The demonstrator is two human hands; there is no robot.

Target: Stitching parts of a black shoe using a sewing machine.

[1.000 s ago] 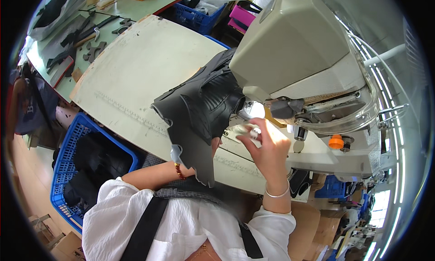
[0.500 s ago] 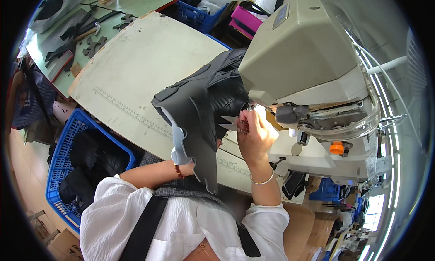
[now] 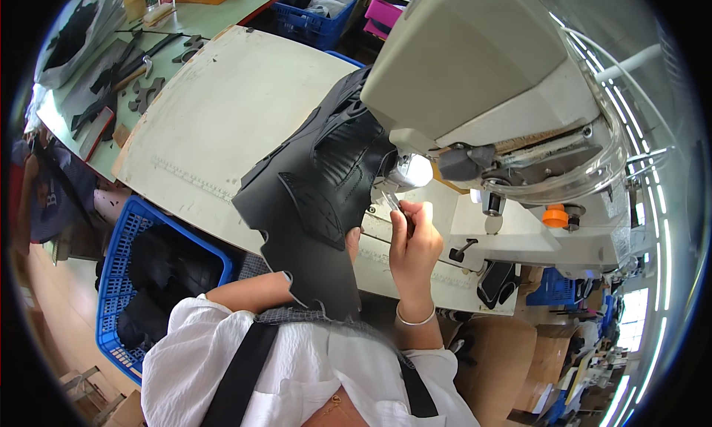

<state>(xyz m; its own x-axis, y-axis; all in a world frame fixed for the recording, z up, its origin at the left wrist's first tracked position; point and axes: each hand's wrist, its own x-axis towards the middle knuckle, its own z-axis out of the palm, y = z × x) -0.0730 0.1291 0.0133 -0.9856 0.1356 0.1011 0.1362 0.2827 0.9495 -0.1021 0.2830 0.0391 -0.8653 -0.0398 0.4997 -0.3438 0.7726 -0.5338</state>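
Black, stitched and ragged along its lower edge, the piece (image 3: pixel 297 212) lies over my left forearm, its far end beside the sewing machine (image 3: pixel 460 71) above the worktop (image 3: pixel 222 108). My left hand (image 3: pixel 354 243) is mostly beneath it (only a bit shows at the right side, so I cannot tell how tightly it grips). My right hand (image 3: pixel 417 242) is closed around small snips (image 3: pixel 391 199), their bright tips near the piece's right edge.

Worn by the person: white crinkled shirt (image 3: pixel 315 379) with loose sleeves (image 3: pixel 178 360), broad black straps (image 3: pixel 239 375), dark checked cloth (image 3: pixel 289 315) at the waist, silver-coloured bangle (image 3: pixel 415 322) at right, fine gold-coloured necklace (image 3: pixel 336 400).
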